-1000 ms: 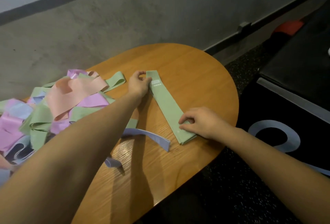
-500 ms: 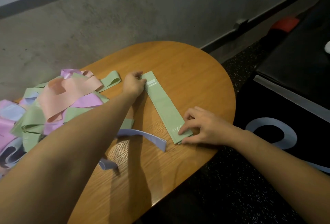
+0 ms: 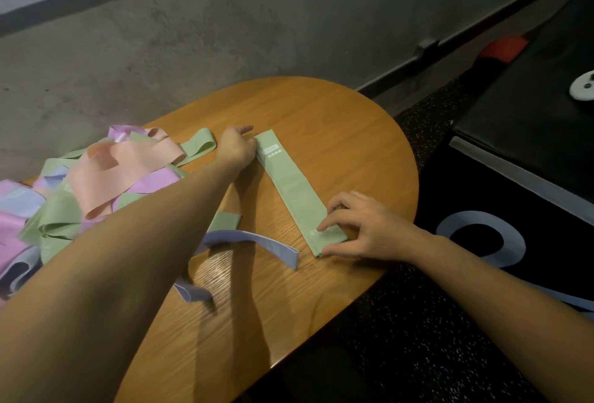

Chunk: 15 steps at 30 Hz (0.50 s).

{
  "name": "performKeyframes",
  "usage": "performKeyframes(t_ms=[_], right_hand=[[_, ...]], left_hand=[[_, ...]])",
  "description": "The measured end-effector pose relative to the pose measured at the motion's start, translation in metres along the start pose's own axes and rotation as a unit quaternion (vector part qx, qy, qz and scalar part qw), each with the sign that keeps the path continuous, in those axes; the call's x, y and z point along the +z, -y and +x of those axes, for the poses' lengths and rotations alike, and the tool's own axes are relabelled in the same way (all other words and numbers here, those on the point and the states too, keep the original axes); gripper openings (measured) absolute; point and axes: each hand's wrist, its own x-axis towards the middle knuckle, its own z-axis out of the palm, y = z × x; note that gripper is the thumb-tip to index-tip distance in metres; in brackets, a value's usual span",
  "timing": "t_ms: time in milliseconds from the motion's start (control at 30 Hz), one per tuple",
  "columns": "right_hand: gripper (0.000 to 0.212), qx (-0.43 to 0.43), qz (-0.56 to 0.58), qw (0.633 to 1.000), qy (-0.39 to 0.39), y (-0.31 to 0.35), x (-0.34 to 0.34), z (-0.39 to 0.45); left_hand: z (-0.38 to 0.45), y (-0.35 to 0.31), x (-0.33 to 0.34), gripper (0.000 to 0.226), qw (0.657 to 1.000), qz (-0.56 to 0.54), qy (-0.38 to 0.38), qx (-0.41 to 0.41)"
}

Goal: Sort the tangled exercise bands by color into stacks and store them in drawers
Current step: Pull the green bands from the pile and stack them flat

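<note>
Green, flat and rubbery, the long folded exercise band stack (image 3: 291,190) is laid out near the middle of the oval wooden table (image 3: 353,132), its long axis running from about 11 o'clock at the far end to 5 o'clock at the near end. The far end is touched by the left hand (image 3: 237,146), whose curled fingers appear to pinch the band's edge, though the grip itself is partly hidden. The near end is pressed down by the right hand (image 3: 363,229), its fingertips (image 3: 323,226) bent onto the top layer and the thumb set against the end edge. Both ends are thus covered; neither hand is clearly nearer. At 9 o'clock the tangled heap of pink, lilac, peach and green bands (image 3: 96,184) is left unsorted, and a loose blue band (image 3: 254,242) lies just beside the stack.
</note>
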Motion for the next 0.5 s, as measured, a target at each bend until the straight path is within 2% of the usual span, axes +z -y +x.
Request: performKeyframes(t_ms=[133,267,500], right_hand=[[0.025,0.029,0.079,0.995,-0.053,0.013,-0.005,0.011],[0.018,0.074,0.128,0.987,-0.069,0.035,-0.008,0.029],[0.014,0.045,0.198,0.974,-0.101,0.083,0.008,0.060]], left_hand=[[-0.018,0.008,-0.022,0.032,0.997,0.000,-0.026,0.076],[-0.046,0.025,-0.054,0.024,0.992,-0.016,-0.012,0.126],[-0.115,0.078,-0.115,0.018,0.982,0.006,-0.058,0.182]])
